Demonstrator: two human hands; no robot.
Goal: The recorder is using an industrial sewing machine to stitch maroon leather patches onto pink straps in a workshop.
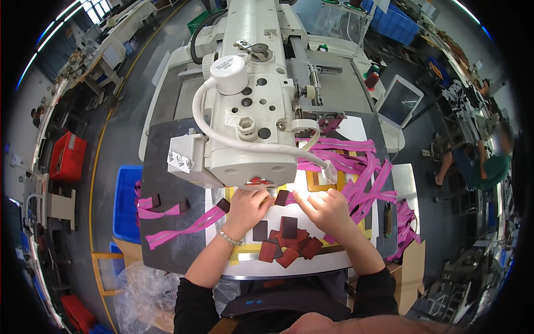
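Both my hands work under the head of a large white sewing machine (253,158). My left hand (247,211), with a beaded bracelet at the wrist, has its fingers bent together near the needle area; what they hold, if anything, is hidden. My right hand (325,210) has its fingers closed on the end of a pink zipper tape (292,197). Between the hands a dark brown rectangular patch (282,197) lies at that tape's end. Closer to me, several dark red and brown patches (288,228) lie in a loose pile on the white sheet.
Pink zipper tapes (364,167) heap to the right; others with dark patches (189,225) lie left. A blue bin (127,206) stands left of the table, a cardboard box (411,278) at lower right. A tablet screen (401,100) stands back right. Another person (492,167) sits far right.
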